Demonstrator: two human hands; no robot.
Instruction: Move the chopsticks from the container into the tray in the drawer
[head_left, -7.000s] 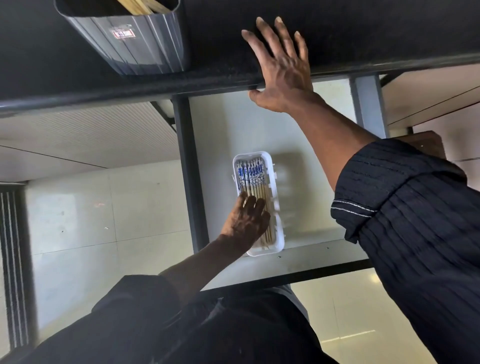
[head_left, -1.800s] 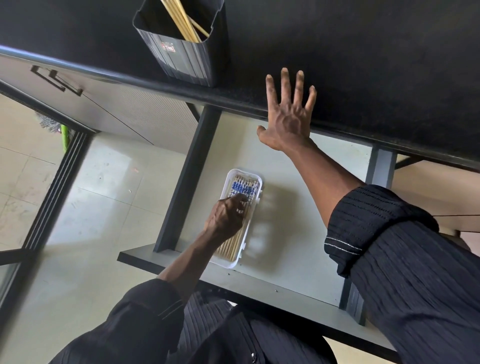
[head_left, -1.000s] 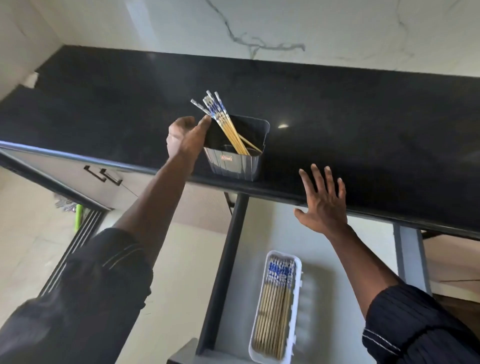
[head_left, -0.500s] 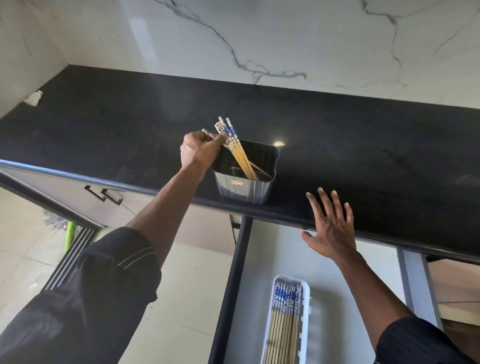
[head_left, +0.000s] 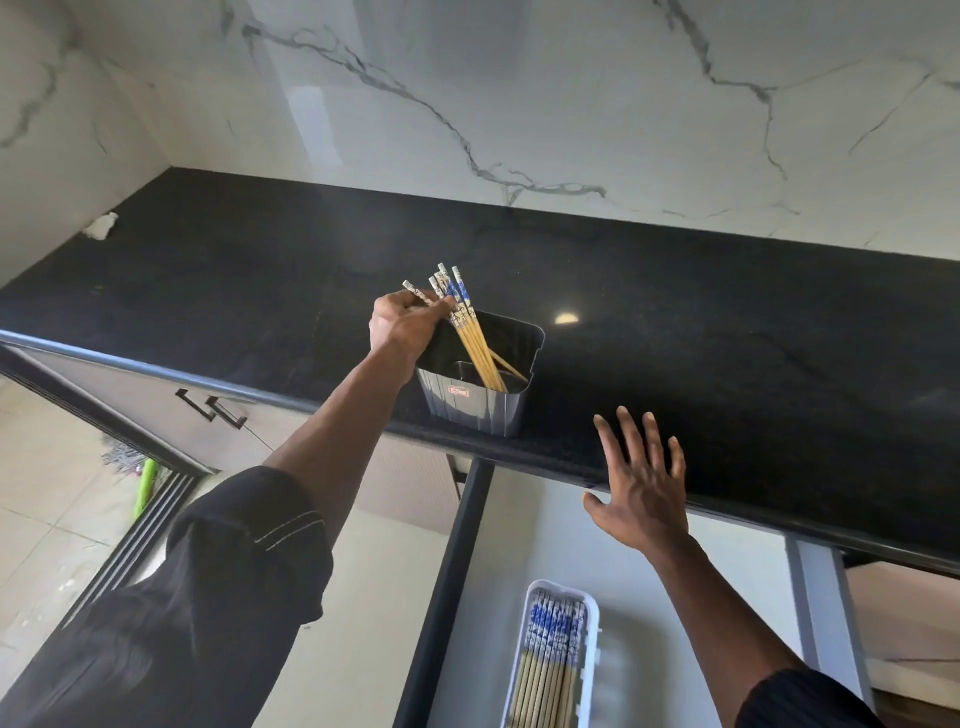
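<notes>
Your left hand (head_left: 404, 325) pinches the patterned tops of the chopsticks (head_left: 470, 338) leaning in the container (head_left: 475, 408). Their shafts slant down-right, so pull up-left along them. The tray (head_left: 589, 660) sits below. Your right hand (head_left: 641, 499) rests spread on the counter edge (head_left: 311, 400).

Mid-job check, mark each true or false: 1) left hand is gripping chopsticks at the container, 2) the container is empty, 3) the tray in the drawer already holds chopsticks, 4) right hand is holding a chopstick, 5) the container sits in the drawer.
1) The left hand grips the chopsticks at the container. True.
2) The container is empty. False: several chopsticks stand tilted in it.
3) The tray in the drawer already holds chopsticks. True: a row lies flat in it.
4) The right hand holds a chopstick. False: it is open, fingers spread, at the countertop edge.
5) The container sits in the drawer. False: it stands on the countertop.
</notes>
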